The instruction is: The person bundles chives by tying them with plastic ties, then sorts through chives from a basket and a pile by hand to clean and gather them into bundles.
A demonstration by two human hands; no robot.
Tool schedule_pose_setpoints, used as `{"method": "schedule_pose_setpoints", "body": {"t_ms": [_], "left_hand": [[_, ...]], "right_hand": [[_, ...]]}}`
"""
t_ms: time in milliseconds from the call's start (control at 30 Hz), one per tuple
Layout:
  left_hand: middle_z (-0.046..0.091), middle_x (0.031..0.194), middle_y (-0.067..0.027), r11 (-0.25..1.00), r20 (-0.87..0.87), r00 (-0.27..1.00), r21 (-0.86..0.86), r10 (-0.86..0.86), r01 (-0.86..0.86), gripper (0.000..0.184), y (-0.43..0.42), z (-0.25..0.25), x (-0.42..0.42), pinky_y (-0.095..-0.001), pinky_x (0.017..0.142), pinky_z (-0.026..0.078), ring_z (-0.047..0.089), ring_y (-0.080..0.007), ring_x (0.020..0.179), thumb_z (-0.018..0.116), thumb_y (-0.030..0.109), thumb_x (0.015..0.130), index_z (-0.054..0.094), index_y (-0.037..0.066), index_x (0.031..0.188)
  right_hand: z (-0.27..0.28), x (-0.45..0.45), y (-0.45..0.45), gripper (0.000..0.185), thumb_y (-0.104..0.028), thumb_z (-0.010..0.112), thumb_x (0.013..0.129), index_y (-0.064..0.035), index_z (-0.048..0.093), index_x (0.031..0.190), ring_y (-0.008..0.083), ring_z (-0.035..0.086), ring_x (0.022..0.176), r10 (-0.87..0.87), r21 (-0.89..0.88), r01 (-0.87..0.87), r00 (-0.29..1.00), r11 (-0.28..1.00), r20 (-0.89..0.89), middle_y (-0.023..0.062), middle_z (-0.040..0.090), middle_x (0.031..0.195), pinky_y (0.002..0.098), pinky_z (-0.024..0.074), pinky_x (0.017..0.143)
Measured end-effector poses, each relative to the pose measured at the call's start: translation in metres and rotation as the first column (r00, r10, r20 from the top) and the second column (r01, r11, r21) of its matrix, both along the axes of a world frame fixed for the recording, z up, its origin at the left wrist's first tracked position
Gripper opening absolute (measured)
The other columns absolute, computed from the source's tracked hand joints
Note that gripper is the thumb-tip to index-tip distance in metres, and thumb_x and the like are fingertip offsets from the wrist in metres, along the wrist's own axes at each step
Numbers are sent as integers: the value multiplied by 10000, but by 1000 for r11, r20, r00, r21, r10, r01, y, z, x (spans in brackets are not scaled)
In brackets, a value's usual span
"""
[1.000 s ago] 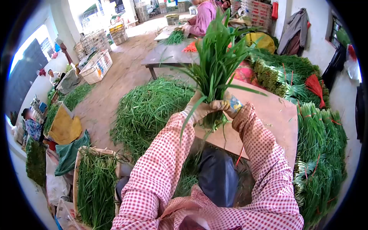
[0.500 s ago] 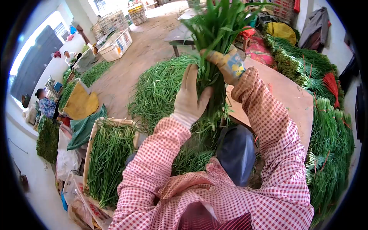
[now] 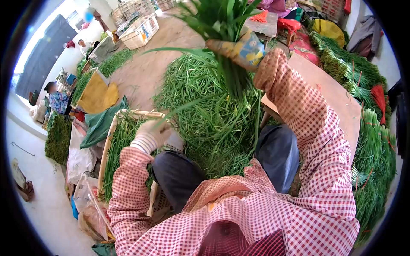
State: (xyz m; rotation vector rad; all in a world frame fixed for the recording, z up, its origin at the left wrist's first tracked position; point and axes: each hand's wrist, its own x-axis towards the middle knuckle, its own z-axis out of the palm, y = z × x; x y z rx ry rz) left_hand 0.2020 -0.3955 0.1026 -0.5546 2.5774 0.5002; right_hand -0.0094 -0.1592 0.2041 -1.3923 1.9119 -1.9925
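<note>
My right hand [image 3: 239, 49], in a stained glove with a blue and yellow patch, grips a bunch of garlic chives [image 3: 228, 25]. The leafy tops fan upward, and the lower ends hang over a large loose pile of chives [image 3: 192, 85] on the floor. My left hand [image 3: 153, 133], in a pale glove, is at the near right side of a wooden-rimmed crate [image 3: 112, 134] filled with chives. Its fingers are curled and partly blurred. A long green leaf [image 3: 184, 107] runs up and right from them.
A brown board [image 3: 331, 100] stands at my right, beside stacked chive bundles [image 3: 371, 149] and red ties [image 3: 379, 100]. A white crate [image 3: 141, 32] stands farther back. Another person [image 3: 59, 100] sits at the far left. A small table [image 3: 265, 24] is ahead.
My left hand has left the bunch and moved down and left to the crate. My right hand still holds the bunch, now slightly higher and to the left. My view has shifted slightly.
</note>
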Motion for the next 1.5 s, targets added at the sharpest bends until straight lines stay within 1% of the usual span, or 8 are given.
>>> {"method": "schedule_pose_setpoints", "body": {"t_ms": [100,333,600,700,767,933,1100,1500], "left_hand": [[602,1111,-253,-8,166,962,986,219,-168,621,28,18,-3,-448,897,480,607,-340,1019,511,514,881,486,58,1301],[433,1336,-262,-530,163,951,848,263,1,736,90,-41,-16,-495,984,445,515,-380,1162,549,503,875,355,-4,1373],[484,1315,-174,-452,337,865,879,372,-148,472,75,-97,5,-368,897,519,581,-226,1070,631,116,842,489,31,1284],[606,1154,-106,-283,341,763,935,549,-215,496,72,-78,4,-345,710,571,644,-182,828,680,84,753,532,27,1223],[614,1085,-90,-54,204,868,978,452,-201,547,59,-84,15,-317,594,505,612,-184,695,723,193,698,541,9,1180],[612,1113,-126,105,145,958,979,248,-175,672,75,-47,47,-354,679,524,639,-238,792,794,159,632,530,8,1231],[558,1245,-101,30,327,893,935,308,-353,786,105,-78,114,-361,934,434,548,-234,1093,798,80,604,467,31,1315],[530,1268,-78,-122,426,785,900,450,-419,806,136,-99,134,-351,1000,378,493,-217,1151,790,71,616,440,37,1341]], "right_hand": [[-54,-13,-44,270,-131,674,804,-66,630,1062,161,620,769,469,-137,-458,881,879,64,58,656,912,303,526,680],[-141,132,-33,319,-139,669,703,-180,592,1010,234,597,748,246,50,-343,557,938,-793,19,589,751,423,480,755],[-166,160,5,347,-284,712,771,-91,580,1026,199,597,850,470,147,-494,632,857,-616,34,604,877,353,490,784],[-164,140,53,415,-330,718,802,-48,579,1074,188,604,898,544,38,-560,817,828,192,53,615,928,326,504,803],[-254,145,41,619,-348,738,792,-99,476,1294,261,586,999,330,-171,-372,423,912,844,123,611,1075,390,469,877],[-216,150,9,920,-773,470,744,-40,462,1300,300,579,1071,728,-727,-101,-39,679,685,180,548,1232,461,488,883],[-215,122,19,676,-578,539,861,-3,517,1214,281,622,1011,429,-392,262,-98,882,898,176,609,1126,379,555,831],[-250,75,-22,237,-251,535,926,-20,584,939,90,449,516,-184,165,82,414,983,891,12,526,649,229,443,518]]}}
